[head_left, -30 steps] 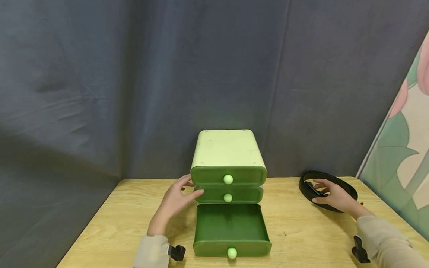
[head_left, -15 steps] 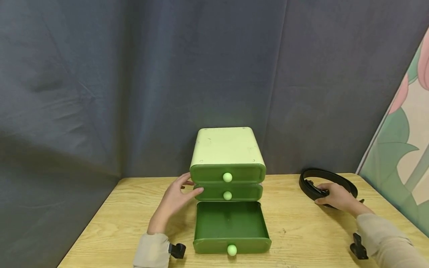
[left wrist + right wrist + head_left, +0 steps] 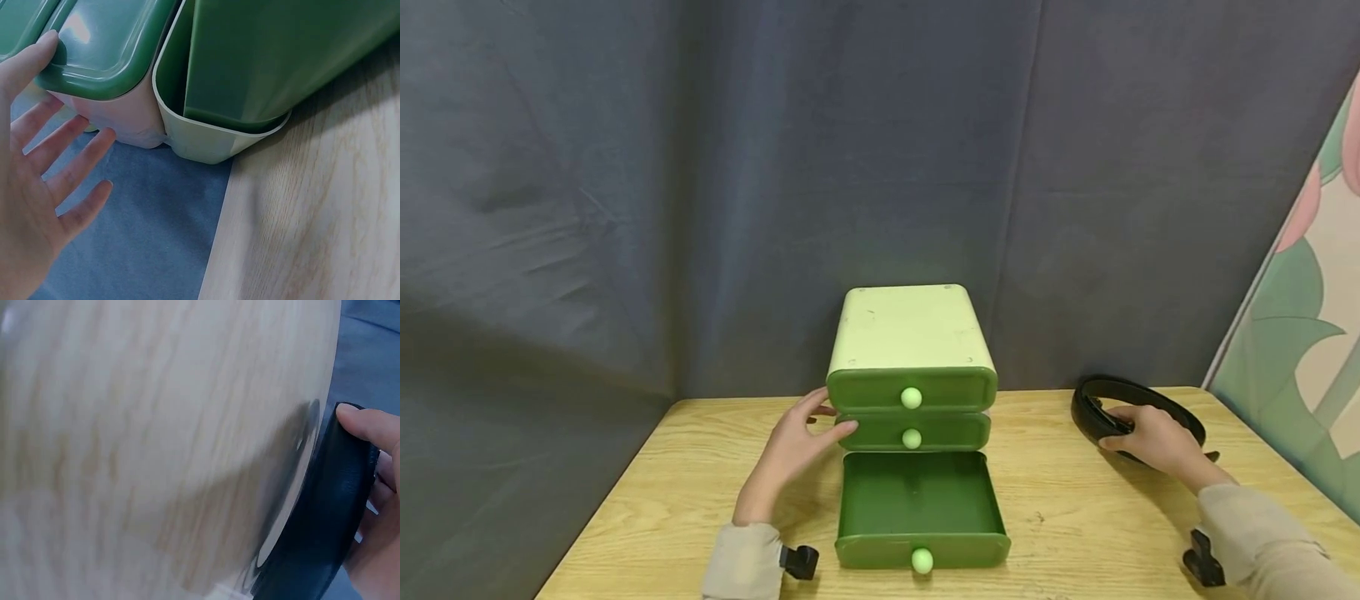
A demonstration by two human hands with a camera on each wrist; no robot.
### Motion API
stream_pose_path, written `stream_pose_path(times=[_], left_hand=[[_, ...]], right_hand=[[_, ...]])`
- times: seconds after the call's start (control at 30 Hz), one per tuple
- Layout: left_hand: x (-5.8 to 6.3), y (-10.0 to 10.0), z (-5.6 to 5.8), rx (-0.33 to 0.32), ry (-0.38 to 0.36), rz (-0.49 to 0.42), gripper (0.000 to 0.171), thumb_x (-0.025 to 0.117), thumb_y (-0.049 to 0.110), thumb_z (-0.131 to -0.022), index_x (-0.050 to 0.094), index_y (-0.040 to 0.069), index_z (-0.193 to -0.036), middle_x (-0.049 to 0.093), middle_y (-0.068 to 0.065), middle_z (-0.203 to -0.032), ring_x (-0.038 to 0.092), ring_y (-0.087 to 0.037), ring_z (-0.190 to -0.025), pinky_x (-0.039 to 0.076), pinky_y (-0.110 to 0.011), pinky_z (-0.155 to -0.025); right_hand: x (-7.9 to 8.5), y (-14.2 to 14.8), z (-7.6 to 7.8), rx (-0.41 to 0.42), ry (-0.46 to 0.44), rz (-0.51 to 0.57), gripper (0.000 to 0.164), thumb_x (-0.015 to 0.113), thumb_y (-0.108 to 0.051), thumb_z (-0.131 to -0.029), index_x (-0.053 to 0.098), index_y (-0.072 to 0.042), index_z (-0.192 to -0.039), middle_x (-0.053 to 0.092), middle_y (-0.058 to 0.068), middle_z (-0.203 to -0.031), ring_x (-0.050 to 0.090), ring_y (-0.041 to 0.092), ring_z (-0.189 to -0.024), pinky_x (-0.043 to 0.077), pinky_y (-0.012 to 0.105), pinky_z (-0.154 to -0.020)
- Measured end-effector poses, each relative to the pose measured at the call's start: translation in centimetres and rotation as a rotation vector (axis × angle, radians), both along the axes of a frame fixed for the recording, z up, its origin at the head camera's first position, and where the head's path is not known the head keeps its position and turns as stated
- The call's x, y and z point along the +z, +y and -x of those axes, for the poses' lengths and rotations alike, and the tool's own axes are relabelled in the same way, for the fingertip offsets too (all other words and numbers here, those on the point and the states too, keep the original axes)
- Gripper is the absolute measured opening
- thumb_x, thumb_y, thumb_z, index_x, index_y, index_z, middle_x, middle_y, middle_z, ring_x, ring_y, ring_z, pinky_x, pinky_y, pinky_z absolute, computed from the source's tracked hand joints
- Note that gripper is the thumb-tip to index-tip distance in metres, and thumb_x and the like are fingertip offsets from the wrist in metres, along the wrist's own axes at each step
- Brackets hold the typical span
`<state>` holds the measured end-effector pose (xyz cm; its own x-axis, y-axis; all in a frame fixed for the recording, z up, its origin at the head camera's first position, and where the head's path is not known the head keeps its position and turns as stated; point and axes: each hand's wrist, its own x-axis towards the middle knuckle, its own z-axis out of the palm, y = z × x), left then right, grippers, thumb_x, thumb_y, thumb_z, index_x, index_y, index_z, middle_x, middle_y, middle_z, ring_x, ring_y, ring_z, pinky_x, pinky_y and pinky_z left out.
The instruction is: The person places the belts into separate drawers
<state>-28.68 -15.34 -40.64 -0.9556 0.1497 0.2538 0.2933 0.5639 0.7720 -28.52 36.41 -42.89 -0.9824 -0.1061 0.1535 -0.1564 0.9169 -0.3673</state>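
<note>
A small drawer unit (image 3: 913, 325) has a pale green shell and green drawers with round knobs. Its bottom drawer (image 3: 880, 552) is pulled out, its bare inside visible. My left hand (image 3: 793, 446) rests at the unit's left side, the thumb touching the edge of the middle drawer (image 3: 880, 433). Straight, spread fingers of that left hand (image 3: 37, 200) show in the left wrist view. At the right, a coiled black belt (image 3: 1088, 417) lies on the table. My right hand (image 3: 1157, 440) grips the near part of the coil; in the right wrist view its thumb presses the edge of the belt (image 3: 331, 506).
The wooden table (image 3: 685, 500) ends at a dark grey curtain (image 3: 850, 167) behind the unit. A panel with painted flowers (image 3: 1292, 358) borders the right side. Bare wood lies between the unit and the belt.
My right hand has closed its fingers onto the belt, having hovered over it with thumb and fingers apart. The left hand and the drawers keep their places.
</note>
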Motion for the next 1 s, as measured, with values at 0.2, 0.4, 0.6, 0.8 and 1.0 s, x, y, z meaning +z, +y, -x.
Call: stream_pose_path(times=[0.2,0.4,0.6,0.8,1.0], left_hand=[[0.2,0.3,0.2,-0.010,0.022,0.008,0.081,0.074,0.048,-0.086,0.044,0.006,-0.149,0.066,-0.005,-0.124,0.053,-0.036,-0.122,0.044,-0.053,-0.099],[0.1,0.2,0.0,-0.005,0.021,0.008,0.081,0.075,0.047,-0.086,0.044,0.006,-0.149,0.066,-0.005,-0.123,0.054,-0.035,-0.121,0.044,-0.052,-0.100],[0.0,0.2,-0.1,-0.003,0.025,0.005,0.080,0.076,0.046,-0.086,0.045,0.006,-0.148,0.067,-0.005,-0.122,0.055,-0.034,-0.120,0.044,-0.051,-0.100],[0.0,0.2,-0.2,-0.008,0.025,-0.001,0.077,0.075,0.045,-0.086,0.046,0.009,-0.148,0.064,-0.006,-0.126,0.055,-0.034,-0.120,0.044,-0.052,-0.100],[0.2,0.1,-0.1,-0.012,0.034,-0.007,0.075,0.076,0.045,-0.086,0.048,0.011,-0.147,0.063,-0.006,-0.128,0.056,-0.032,-0.119,0.044,-0.052,-0.100]], right_hand=[[0.4,-0.1,-0.7,-0.008,0.006,0.046,0.075,0.079,-0.039,-0.083,0.055,0.013,-0.132,0.051,0.041,-0.128,0.053,0.058,-0.109,0.052,0.059,-0.073],[0.5,-0.5,-1.4,0.001,0.060,0.087,0.071,0.077,-0.038,-0.086,0.056,0.013,-0.131,0.053,0.042,-0.125,0.053,0.058,-0.108,0.051,0.057,-0.075],[0.9,-1.1,-2.5,0.010,0.114,0.114,0.061,0.077,-0.030,-0.087,0.059,0.013,-0.126,0.063,0.035,-0.110,0.063,0.036,-0.086,0.046,0.036,-0.062],[1.6,-1.8,-3.8,0.034,0.151,0.143,0.056,0.080,-0.026,-0.085,0.062,0.010,-0.123,0.067,0.026,-0.100,0.056,0.021,-0.075,0.042,0.028,-0.057],[2.4,-2.7,-5.5,0.083,0.219,0.181,0.049,0.082,-0.021,-0.082,0.066,0.005,-0.120,0.068,0.021,-0.099,0.052,0.009,-0.071,0.042,0.024,-0.055]])
